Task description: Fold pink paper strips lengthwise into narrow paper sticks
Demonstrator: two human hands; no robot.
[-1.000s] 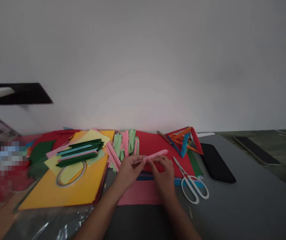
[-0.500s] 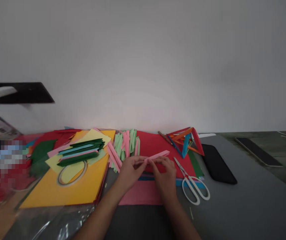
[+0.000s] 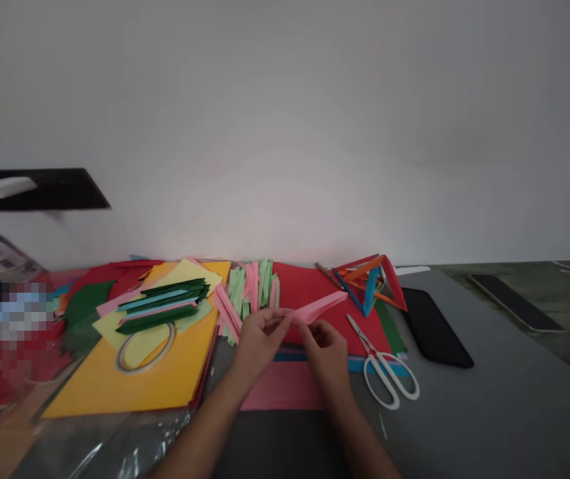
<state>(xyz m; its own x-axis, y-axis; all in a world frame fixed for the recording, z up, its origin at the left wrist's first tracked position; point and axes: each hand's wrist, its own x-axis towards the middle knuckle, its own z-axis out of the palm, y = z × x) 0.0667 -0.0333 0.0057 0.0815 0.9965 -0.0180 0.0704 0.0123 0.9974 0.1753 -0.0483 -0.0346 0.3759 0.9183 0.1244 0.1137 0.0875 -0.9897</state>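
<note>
Centrally, the left hand (image 3: 261, 340) and right hand (image 3: 328, 349), fingertips pinched narrow, hold a pink paper strip (image 3: 320, 306) above red paper (image 3: 299, 286). White-handled scissors (image 3: 378, 358) lie nearby; a pale ring (image 3: 169, 344) rests over orange paper (image 3: 115, 392).

The dark grey table (image 3: 509, 406) carries red paper (image 3: 299, 286) and pink paper (image 3: 285, 389) beneath the hands (image 3: 294, 342); white-handled scissors (image 3: 382, 366) and a black phone (image 3: 434, 327) right of them; a yellow paper stack (image 3: 130, 389) left.
</note>
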